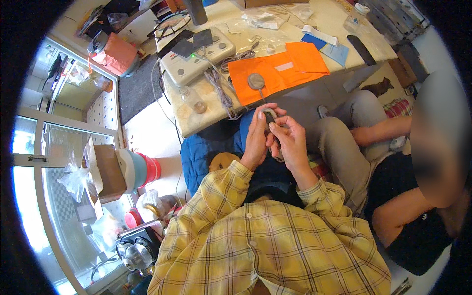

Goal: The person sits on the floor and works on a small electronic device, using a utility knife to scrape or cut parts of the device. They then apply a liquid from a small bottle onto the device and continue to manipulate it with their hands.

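Both hands meet above my lap, just off the table's front edge. My left hand (256, 140) curls around a small dark object (269, 117) with a pale curved rim; its exact kind is hard to make out. From the other side, my right hand (293, 145) pinches the same object with thumb and fingers, and part of it is hidden. Beyond my fingertips, a round grey disc (256, 81) lies on a folded orange cloth (275, 73). A thin grey cord runs from the disc down toward my hands.
A white control box (196, 56) with knobs, dark pads and bundled grey leads (219, 91) is on the table (182, 115). Near its corner lies a clear bottle (192, 100). A person (393, 196) sits close on my right. Left stands a cardboard box (108, 172).
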Available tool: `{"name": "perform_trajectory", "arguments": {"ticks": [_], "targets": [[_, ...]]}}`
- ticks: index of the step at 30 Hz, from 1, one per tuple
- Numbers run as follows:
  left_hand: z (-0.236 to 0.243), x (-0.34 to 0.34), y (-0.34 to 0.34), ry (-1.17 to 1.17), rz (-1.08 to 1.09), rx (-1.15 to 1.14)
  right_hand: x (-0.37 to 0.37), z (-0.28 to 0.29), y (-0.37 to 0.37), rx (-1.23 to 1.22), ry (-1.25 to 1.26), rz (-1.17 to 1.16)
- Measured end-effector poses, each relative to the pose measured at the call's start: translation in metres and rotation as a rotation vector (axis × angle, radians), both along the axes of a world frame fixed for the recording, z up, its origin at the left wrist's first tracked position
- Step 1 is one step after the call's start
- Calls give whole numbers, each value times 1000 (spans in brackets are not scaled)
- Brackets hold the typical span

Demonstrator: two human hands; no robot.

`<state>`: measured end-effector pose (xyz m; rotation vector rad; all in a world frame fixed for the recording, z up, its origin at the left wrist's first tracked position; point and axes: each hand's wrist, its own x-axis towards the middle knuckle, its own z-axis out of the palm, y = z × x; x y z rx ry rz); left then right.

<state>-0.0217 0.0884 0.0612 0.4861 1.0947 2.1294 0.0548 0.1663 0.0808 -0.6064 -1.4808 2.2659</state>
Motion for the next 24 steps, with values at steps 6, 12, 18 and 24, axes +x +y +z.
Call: {"name": "perform_trajectory", "arguments": {"ticks": [6,12,18,24], "targets": [[8,2,-4,56,-29,-73,-1,-3,4,53,-10,-4],[-8,-6,2,-251,-63,68,-3,7,9,119,-120,10],[-12,-9,3,-325,-16,146,2,10,10,121,-109,28],[-6,-4,2,-333,-82,167,4,4,13,122,-95,75]]}}
